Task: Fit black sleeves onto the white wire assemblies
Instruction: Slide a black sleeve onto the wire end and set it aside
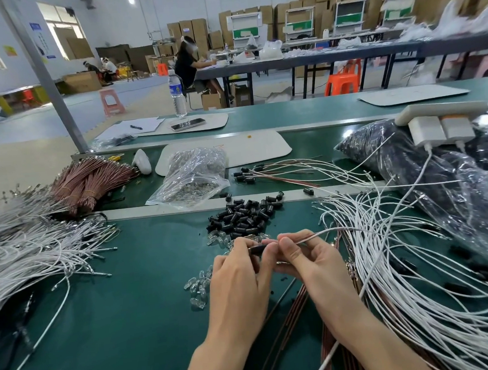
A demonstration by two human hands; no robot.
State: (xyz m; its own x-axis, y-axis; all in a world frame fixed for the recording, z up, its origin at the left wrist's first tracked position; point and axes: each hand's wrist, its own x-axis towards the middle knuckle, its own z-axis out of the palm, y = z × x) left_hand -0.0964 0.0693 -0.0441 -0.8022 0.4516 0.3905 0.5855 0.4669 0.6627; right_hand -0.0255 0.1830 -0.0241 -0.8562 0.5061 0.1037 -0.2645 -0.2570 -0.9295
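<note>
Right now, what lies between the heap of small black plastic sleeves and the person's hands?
A cluster of clear glass bulbs on the green mat, between the black sleeve heap and the left hand and right hand, seen in the head view.

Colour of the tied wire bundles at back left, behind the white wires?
Coppery pink-brown wire bundles; the head view, the only one, shows them clearly.

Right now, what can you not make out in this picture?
1. Head view: the left hand covers most of the sleeve, so its fit on the wire is hidden.
2. The right hand hides the wire's tip.
3. The dark bag has blurred contents and is cut off by the right edge.
4. The clear parts are too small to identify.
</note>
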